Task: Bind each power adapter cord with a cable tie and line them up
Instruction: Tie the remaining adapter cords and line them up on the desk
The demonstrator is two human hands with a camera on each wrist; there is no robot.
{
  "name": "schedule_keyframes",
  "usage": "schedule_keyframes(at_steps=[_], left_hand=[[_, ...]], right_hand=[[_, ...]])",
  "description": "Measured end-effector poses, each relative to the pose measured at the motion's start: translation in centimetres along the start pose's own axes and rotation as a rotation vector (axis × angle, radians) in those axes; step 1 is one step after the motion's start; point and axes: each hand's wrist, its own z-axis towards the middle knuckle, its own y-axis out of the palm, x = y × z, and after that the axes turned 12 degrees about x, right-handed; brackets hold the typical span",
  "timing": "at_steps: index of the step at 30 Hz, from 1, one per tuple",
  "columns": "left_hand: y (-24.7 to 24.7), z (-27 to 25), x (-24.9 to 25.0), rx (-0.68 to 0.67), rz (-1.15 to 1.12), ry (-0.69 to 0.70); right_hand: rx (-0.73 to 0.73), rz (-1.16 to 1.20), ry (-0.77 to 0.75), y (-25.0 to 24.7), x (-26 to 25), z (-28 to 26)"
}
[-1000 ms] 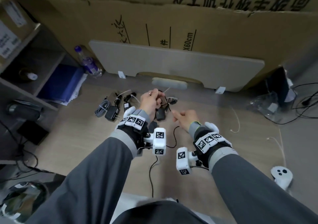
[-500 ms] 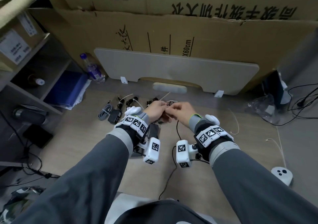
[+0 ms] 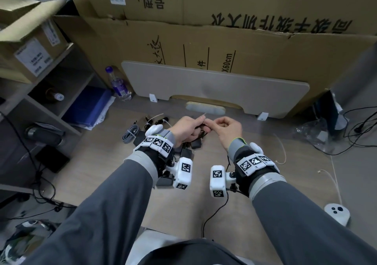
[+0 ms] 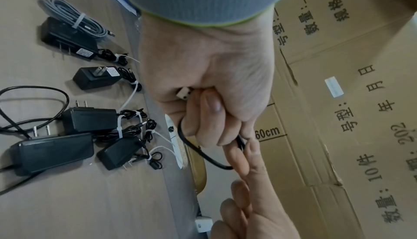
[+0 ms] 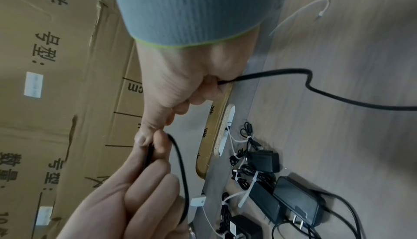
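Note:
My left hand [image 3: 188, 129] grips a folded black adapter cord [image 4: 198, 153] in a fist. A white cable tie head [image 4: 183, 93] shows in that fist, and the tie's thin tail [image 3: 204, 115] sticks up above the knuckles. My right hand [image 3: 225, 127] meets it fingertip to fingertip and pinches the same cord [image 5: 180, 162]. The free length of cord [image 5: 293, 77] passes through its curled fingers and trails off over the floor. Several black adapters [image 4: 90, 119] with tied cords lie in a loose row left of my hands. A larger black adapter [image 4: 51, 151] lies with its cord loose.
A tied grey cable bundle [image 3: 129, 135] lies at the row's left end. A grey board [image 3: 216, 90] leans on cardboard boxes [image 3: 244, 46] behind. Shelves [image 3: 51, 93] and a bottle [image 3: 118, 85] stand left. Loose white ties [image 3: 282, 148] and a white controller [image 3: 336, 212] lie right.
My right hand has moved up and left to meet the left hand at the cord. The left hand has come down slightly, and the view has tilted upward.

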Motion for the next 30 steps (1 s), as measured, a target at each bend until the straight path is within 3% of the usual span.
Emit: schedule_keyframes(at_steps=[6,10,14,18,21,23,27,30], left_hand=[[-0.7,0.1,0.6,0.066,-0.175,0.011],[1.2,-0.8,1.0,-0.107,-0.306,-0.083],[2.4,-1.3,1.5,-0.143,-0.381,-0.008],[2.7,-0.5,2.5,0.001,-0.499,0.016],[2.7,0.2,1.9,0.125,-0.317,0.044],[2.6,0.3,1.7,0.185,-0.236,0.023],[1.6,0.6,1.2,0.224,0.220,0.055],[1.7,-0.4,1.2,0.122,0.177,-0.039]], right_hand=[[0.029,-0.011,-0.028,-0.4,0.6,1.2],[0.061,-0.098,0.005,0.0,0.7,1.5],[-0.019,0.061,0.153,0.2,0.5,0.9],[-0.296,-0.185,0.091,0.2,-0.2,-0.9],[-0.515,-0.452,0.015,0.2,-1.1,-1.1],[-0.561,-0.516,0.001,0.1,-1.8,-0.8],[-0.344,-0.431,-0.037,-0.1,-2.2,0.1],[-0.196,-0.339,-0.122,-0.1,-1.8,0.9]])
